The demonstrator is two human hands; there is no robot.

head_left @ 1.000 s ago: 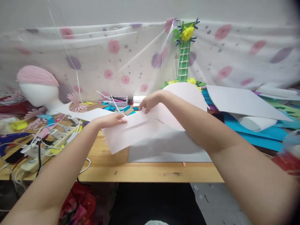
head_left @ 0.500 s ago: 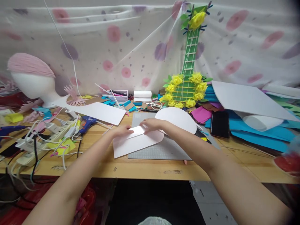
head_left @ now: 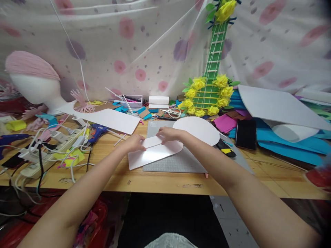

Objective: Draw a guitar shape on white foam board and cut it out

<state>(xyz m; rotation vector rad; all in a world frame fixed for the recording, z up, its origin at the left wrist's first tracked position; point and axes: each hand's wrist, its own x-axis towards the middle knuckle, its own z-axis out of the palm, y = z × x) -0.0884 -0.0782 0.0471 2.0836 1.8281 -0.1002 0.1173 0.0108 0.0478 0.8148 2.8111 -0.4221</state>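
Note:
A narrow white strip of board or foam lies along the upper edge of a larger white piece with one rounded end. My left hand is closed on the strip's left end. At its right end, my right hand pinches it with bent fingers. The larger piece rests partly on a grey cutting mat and partly on the wooden table. Behind my right wrist lies a rounded white piece. A black and yellow utility knife sits right of my forearm.
On the left are a power strip with tangled cords and a blue glue gun. Scissors lie among scraps behind. A green paper guitar with yellow flowers leans at the back. A phone lies beside blue sheets.
My view has tilted slightly down, so the table appears higher and more of the utility knife shows. Both hands stay on the strip, with only slight finger shifts.

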